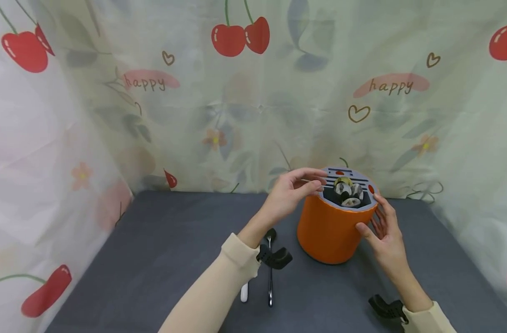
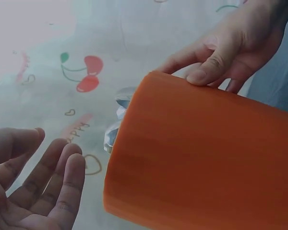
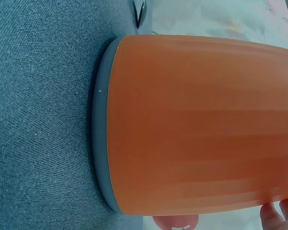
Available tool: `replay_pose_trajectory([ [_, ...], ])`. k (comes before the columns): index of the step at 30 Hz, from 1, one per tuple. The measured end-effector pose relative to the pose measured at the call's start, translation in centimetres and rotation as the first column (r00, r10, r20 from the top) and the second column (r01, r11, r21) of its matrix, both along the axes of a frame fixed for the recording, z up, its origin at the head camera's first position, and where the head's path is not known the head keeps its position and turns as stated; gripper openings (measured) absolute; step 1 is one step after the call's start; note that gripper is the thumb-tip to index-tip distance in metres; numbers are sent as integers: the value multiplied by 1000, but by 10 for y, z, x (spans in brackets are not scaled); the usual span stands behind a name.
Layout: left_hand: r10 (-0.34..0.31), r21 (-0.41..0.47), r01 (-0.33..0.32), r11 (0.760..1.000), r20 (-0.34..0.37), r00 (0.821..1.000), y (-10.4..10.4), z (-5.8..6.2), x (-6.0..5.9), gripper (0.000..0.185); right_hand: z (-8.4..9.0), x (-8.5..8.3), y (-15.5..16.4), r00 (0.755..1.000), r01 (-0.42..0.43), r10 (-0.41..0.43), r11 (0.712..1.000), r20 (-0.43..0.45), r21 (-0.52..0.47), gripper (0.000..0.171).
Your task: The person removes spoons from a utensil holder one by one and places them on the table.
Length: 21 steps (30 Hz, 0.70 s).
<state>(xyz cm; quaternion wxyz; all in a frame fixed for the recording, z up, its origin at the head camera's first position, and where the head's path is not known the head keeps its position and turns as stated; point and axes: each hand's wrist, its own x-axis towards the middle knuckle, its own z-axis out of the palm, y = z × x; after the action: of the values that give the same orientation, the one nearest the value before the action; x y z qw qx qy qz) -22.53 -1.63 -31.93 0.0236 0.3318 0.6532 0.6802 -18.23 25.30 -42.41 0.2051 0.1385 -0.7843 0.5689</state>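
An orange utensil holder point(image 1: 330, 229) with a grey slotted top stands upright on the table. Shiny rounded metal utensil ends point(image 1: 350, 201) poke out of the wide opening in its top. My right hand point(image 1: 388, 247) grips the holder's right side, thumb on the front and a finger up at the rim. Over the top's left edge hovers my left hand point(image 1: 287, 189); its fingers are loosely bent and hold nothing. In the left wrist view, a gap separates the left fingers point(image 2: 66, 184) from the holder's rim.
On the grey table point(image 1: 174, 249) left of the holder lies a spoon point(image 1: 270, 282). Beside it is a white handle point(image 1: 244, 292), its other end hidden under my left forearm. A cherry-printed curtain point(image 1: 257, 115) encloses the back and sides.
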Motion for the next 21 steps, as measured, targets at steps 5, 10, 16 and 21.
replay_pose_trajectory([
  [5, -1, -12, 1, 1000, -11, 1000, 6, 2, -3, 31, -1, 0, 1, 1000, -1, 1, 1000, -8, 9, 81],
  [10, 4, -18, -4, 1000, -5, 1000, 9, 3, -4, 31, -1, 1, 1, 1000, -1, 1, 1000, -2, 9, 81],
  [16, -5, -39, 5, 999, -6, 1000, 14, 6, -5, 30, 0, 1, 1, 1000, 4, -4, 1000, -1, 11, 81],
  [21, -56, -76, 53, 996, -33, 998, 17, 7, -6, 31, 0, 0, 0, 1000, -4, 4, 1000, -2, 7, 81],
])
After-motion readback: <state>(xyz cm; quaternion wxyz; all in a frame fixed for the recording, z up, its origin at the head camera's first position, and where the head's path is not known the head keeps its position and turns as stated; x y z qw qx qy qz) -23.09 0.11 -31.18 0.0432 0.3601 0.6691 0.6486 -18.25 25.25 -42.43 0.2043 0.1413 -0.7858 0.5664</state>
